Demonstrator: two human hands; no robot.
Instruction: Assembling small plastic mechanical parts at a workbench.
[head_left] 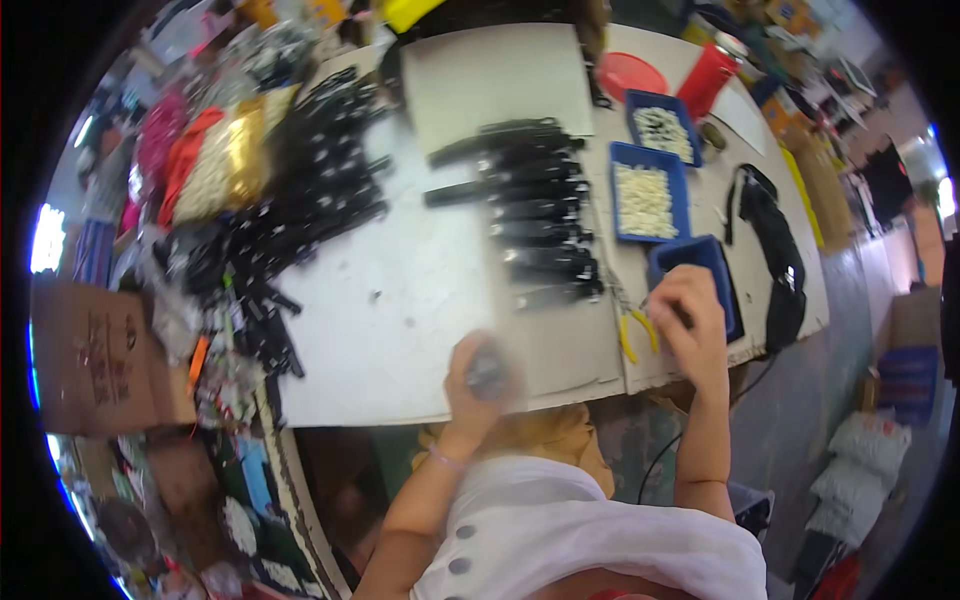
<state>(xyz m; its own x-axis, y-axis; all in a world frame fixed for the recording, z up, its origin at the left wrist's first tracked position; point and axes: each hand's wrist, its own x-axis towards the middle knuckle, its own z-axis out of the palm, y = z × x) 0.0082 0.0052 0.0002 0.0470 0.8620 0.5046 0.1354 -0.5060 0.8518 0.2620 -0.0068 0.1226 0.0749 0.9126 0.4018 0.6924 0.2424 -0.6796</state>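
A white worktable (360,340) spreads out ahead of both hands. Well beyond the left hand, to its left, lies a large heap of black pieces (320,170). Straight ahead of that hand and slightly to its right, a row of long black pieces (530,187) lies side by side. A long black item (785,255) rests to the right of the right hand, and a red bottle (708,78) lies well beyond it. Just ahead of the right hand is a blue bin (700,250), with a blue tray (682,200) of whitish pieces farther on. The right hand (690,315) is at the bin's near side, fingers curled; I cannot tell whether it holds anything. The left hand (465,395), over the table's near edge, grips a dark object (486,375), too blurred to identify. Just left of the right hand lie yellow-handled pliers (628,340)
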